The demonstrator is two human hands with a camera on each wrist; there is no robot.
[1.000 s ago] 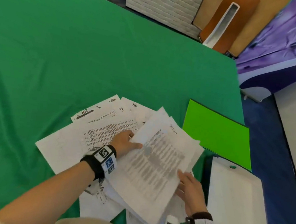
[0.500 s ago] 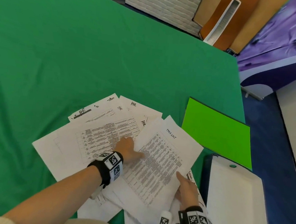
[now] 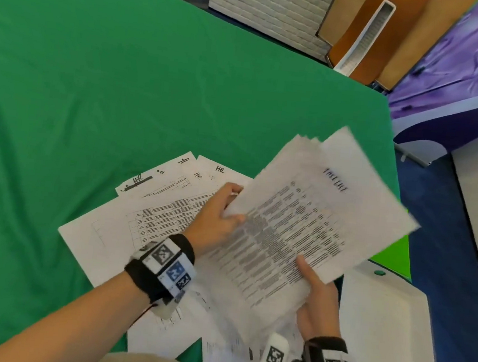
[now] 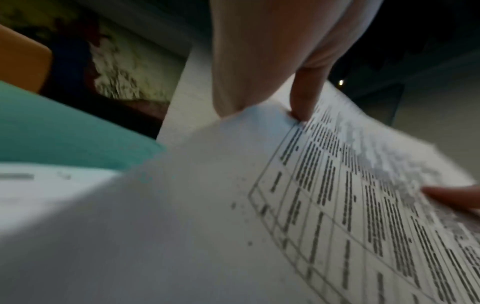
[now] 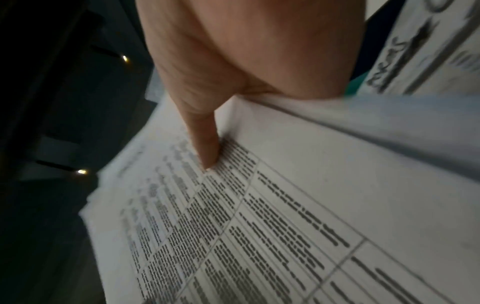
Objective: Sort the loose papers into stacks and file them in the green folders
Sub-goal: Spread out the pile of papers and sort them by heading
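White papers printed with black tables of text lie over a dark green counter beside a bright lime-green folder and black wristbands bearing black-and-white square codes.

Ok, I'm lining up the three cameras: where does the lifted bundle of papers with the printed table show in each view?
Head: the lifted bundle sits right of centre, gripped by the left hand and the right hand.
Left wrist: it fills the lower right.
Right wrist: it fills the lower right.
Shared landmark: the right thumb on the printed table, also seen at and.
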